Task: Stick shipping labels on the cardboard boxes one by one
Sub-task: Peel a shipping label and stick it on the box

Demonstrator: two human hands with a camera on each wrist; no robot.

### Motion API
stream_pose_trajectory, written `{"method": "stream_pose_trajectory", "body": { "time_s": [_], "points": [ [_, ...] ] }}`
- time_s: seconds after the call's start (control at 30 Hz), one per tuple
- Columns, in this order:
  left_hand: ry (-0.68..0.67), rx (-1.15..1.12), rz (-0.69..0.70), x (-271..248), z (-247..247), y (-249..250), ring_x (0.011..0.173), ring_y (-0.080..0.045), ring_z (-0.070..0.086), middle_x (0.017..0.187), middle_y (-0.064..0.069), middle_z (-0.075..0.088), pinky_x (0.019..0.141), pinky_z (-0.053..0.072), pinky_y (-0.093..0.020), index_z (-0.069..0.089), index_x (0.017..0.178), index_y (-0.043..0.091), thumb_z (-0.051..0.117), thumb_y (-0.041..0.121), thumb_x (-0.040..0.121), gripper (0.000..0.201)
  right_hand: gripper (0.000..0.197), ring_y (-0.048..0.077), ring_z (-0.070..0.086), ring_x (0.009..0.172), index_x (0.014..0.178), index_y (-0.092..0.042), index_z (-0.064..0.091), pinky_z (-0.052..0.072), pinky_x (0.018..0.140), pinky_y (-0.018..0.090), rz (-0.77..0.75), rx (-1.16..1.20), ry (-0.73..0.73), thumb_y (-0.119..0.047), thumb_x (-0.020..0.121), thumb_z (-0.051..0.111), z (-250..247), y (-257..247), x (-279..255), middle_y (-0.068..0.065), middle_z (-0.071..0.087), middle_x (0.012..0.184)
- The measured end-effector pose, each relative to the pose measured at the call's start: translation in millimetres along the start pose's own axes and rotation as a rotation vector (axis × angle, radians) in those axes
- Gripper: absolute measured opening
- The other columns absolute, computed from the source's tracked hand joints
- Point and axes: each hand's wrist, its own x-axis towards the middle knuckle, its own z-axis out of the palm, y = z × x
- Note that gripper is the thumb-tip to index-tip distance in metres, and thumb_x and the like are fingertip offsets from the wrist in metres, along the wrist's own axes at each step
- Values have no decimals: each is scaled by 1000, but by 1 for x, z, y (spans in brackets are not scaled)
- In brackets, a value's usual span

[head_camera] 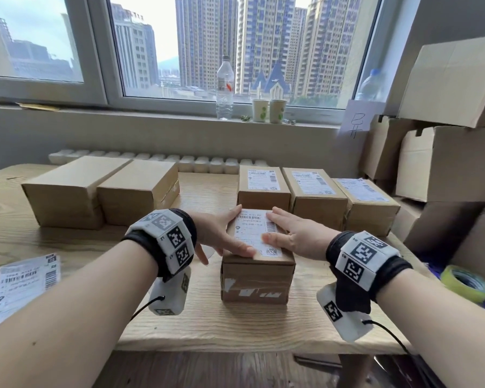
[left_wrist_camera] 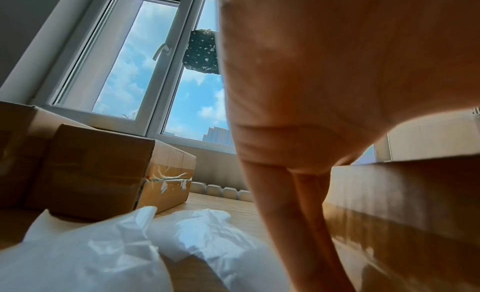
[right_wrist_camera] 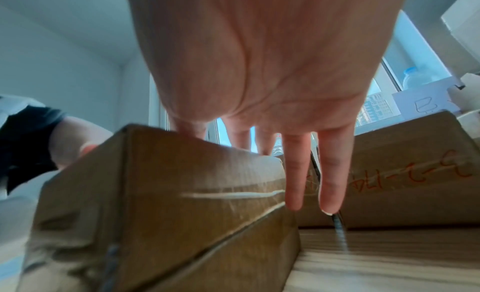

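Note:
A small cardboard box (head_camera: 256,278) stands at the middle of the wooden table (head_camera: 235,323), with a white shipping label (head_camera: 254,231) on its top. My left hand (head_camera: 221,233) lies flat along the label's left side, thumb pressing near its front edge. My right hand (head_camera: 287,233) lies flat on the label's right side, fingers straight. In the right wrist view the straight fingers (right_wrist_camera: 296,173) hang over the box (right_wrist_camera: 182,204). Three labelled boxes (head_camera: 314,191) stand in a row behind. Two plain boxes (head_camera: 101,189) stand at the back left.
A stack of label sheets (head_camera: 23,284) lies at the table's left edge. Crumpled white backing paper (left_wrist_camera: 130,245) lies left of the box. Large cartons (head_camera: 445,152) are stacked at the right, with a tape roll (head_camera: 466,282) below. A bottle (head_camera: 224,88) and cups (head_camera: 269,110) stand on the sill.

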Motion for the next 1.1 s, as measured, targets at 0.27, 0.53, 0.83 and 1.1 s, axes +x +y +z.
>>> {"method": "stream_pose_trajectory", "body": {
  "time_s": [0.27,0.53,0.83,1.1],
  "points": [
    [127,-135,12,-16,6,-9,86,-22,65,117,-12,61,58,57,-33,36,137,14,41,45,96,52,55,33,70,87,148,-31,14,60,72,42,146,286,81,-44,98,35,12,-12,-19,7,55,113],
    [245,-107,98,-39,-14,3,92,-25,62,110,-13,61,65,55,-32,50,120,2,38,34,99,40,66,22,70,73,147,-32,19,61,65,35,68,434,176,-24,92,56,-11,-40,-27,3,59,108],
    [804,-301,397,-49,-74,-8,107,-29,61,119,-10,62,93,51,-45,52,128,14,38,22,100,32,83,23,61,106,147,-33,23,54,89,41,-128,467,509,-6,81,66,-57,-86,9,3,55,126],
    [840,-469,423,5,-109,-34,117,-27,55,136,-9,52,100,46,-46,21,147,26,48,16,94,61,85,20,53,115,148,-30,24,51,90,32,-121,381,501,5,79,58,-70,-115,87,3,50,134]
  ]
}}
